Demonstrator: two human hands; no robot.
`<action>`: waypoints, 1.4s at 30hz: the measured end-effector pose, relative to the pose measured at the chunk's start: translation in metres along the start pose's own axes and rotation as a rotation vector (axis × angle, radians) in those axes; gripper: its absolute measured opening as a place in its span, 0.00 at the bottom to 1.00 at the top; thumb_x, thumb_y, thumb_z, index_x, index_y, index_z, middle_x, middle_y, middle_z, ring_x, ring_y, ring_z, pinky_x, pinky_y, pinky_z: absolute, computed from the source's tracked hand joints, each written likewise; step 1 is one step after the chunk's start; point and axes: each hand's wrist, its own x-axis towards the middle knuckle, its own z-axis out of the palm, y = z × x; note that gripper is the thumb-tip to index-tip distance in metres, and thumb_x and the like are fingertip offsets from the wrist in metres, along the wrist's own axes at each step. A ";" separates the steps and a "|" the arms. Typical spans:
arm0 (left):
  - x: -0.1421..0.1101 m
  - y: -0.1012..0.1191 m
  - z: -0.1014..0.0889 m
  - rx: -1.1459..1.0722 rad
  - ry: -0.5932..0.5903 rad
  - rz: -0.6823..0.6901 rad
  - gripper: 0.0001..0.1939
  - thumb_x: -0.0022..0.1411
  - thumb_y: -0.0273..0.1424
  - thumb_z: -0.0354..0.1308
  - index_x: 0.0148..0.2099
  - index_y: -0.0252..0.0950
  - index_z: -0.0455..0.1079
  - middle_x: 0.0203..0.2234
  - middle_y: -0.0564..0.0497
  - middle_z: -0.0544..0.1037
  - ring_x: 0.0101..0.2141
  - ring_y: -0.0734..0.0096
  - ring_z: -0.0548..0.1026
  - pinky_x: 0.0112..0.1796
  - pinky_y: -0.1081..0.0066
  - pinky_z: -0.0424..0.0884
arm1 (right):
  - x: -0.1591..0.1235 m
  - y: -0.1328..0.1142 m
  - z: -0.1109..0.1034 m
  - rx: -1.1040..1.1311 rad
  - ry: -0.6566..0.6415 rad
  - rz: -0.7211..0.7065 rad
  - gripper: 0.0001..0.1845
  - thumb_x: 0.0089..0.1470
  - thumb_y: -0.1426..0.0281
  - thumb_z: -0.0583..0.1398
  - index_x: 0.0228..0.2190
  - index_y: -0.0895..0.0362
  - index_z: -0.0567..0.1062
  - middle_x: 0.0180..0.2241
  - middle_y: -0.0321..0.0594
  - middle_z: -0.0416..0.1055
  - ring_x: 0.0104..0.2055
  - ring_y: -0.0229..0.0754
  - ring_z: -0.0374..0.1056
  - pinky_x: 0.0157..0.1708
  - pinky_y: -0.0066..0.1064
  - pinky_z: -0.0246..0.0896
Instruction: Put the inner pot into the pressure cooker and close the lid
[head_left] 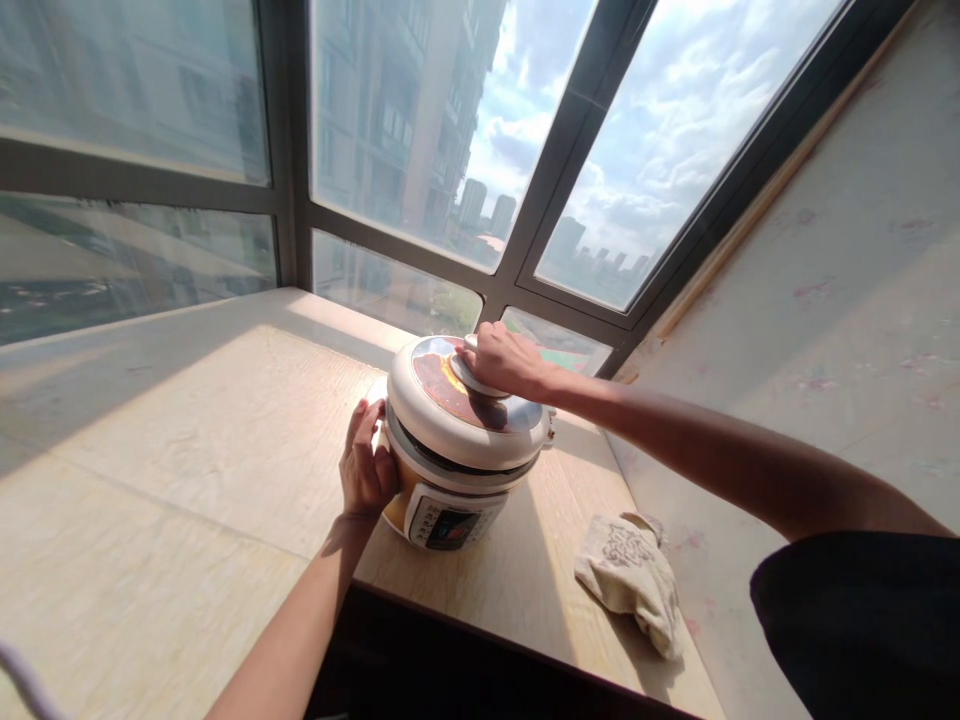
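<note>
lid handle (471, 381): part-hidden under right fingers (491, 350) | panel lettering (430, 517): too small | sleeve (862, 620): cut off

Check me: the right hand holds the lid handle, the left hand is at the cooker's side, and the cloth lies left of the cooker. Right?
Not quite: the head view shows the cloth right of the cooker. The right hand does hold the lid handle, and the left hand is at the cooker's side.

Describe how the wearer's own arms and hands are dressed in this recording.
The left hand and right hand are ungloved, with no watch or bracelet visible. The left forearm is bare; the right arm is bare up to a plain black sleeve.
</note>
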 end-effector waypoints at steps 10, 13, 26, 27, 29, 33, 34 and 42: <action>-0.003 -0.001 -0.001 -0.001 -0.038 -0.059 0.28 0.76 0.33 0.40 0.74 0.33 0.55 0.64 0.31 0.69 0.69 0.48 0.63 0.55 0.51 0.76 | -0.008 0.004 0.015 -0.036 -0.008 -0.050 0.27 0.71 0.51 0.49 0.52 0.61 0.70 0.52 0.59 0.73 0.50 0.57 0.75 0.46 0.41 0.70; -0.004 -0.001 -0.001 0.005 -0.052 -0.084 0.28 0.77 0.35 0.40 0.73 0.32 0.55 0.64 0.31 0.69 0.69 0.49 0.62 0.53 0.53 0.76 | -0.011 0.001 0.017 -0.051 0.005 -0.072 0.27 0.72 0.52 0.49 0.52 0.63 0.70 0.51 0.60 0.72 0.52 0.57 0.74 0.46 0.41 0.70; -0.007 -0.002 -0.001 -0.011 -0.058 -0.126 0.29 0.76 0.38 0.40 0.72 0.32 0.55 0.64 0.30 0.68 0.69 0.48 0.62 0.52 0.55 0.76 | -0.002 -0.001 0.030 0.010 -0.022 -0.075 0.26 0.69 0.52 0.52 0.52 0.61 0.71 0.52 0.59 0.74 0.51 0.60 0.74 0.46 0.43 0.70; -0.007 -0.003 -0.001 -0.016 -0.055 -0.129 0.29 0.76 0.38 0.40 0.72 0.32 0.56 0.64 0.30 0.68 0.69 0.48 0.63 0.52 0.55 0.76 | -0.001 0.000 0.030 0.014 -0.028 -0.084 0.26 0.69 0.52 0.52 0.52 0.61 0.71 0.52 0.59 0.74 0.52 0.60 0.74 0.47 0.44 0.70; -0.007 -0.001 -0.002 -0.020 -0.053 -0.144 0.29 0.75 0.39 0.41 0.71 0.31 0.57 0.64 0.30 0.69 0.69 0.48 0.62 0.52 0.56 0.75 | 0.001 0.003 0.030 0.015 -0.046 -0.115 0.25 0.69 0.54 0.52 0.51 0.61 0.71 0.52 0.59 0.74 0.52 0.61 0.73 0.48 0.45 0.69; 0.010 0.010 -0.005 -0.055 -0.009 -0.334 0.25 0.68 0.41 0.50 0.61 0.33 0.68 0.56 0.35 0.77 0.65 0.49 0.69 0.52 0.55 0.75 | 0.001 0.009 0.028 0.024 -0.046 -0.218 0.22 0.69 0.56 0.52 0.51 0.60 0.70 0.52 0.56 0.75 0.52 0.59 0.73 0.50 0.44 0.68; 0.019 0.013 -0.005 -0.093 0.048 -0.443 0.21 0.66 0.40 0.52 0.56 0.34 0.71 0.52 0.37 0.79 0.60 0.50 0.74 0.52 0.55 0.75 | 0.000 0.010 0.028 0.027 -0.036 -0.240 0.22 0.69 0.56 0.52 0.51 0.59 0.70 0.52 0.56 0.75 0.52 0.59 0.73 0.49 0.44 0.68; 0.096 0.001 0.016 -0.241 0.330 -1.097 0.17 0.49 0.26 0.62 0.44 0.35 0.71 0.34 0.50 0.78 0.34 0.68 0.77 0.35 0.71 0.73 | -0.005 0.013 0.029 0.041 0.022 -0.268 0.22 0.69 0.56 0.51 0.50 0.59 0.72 0.51 0.55 0.75 0.48 0.58 0.75 0.44 0.44 0.67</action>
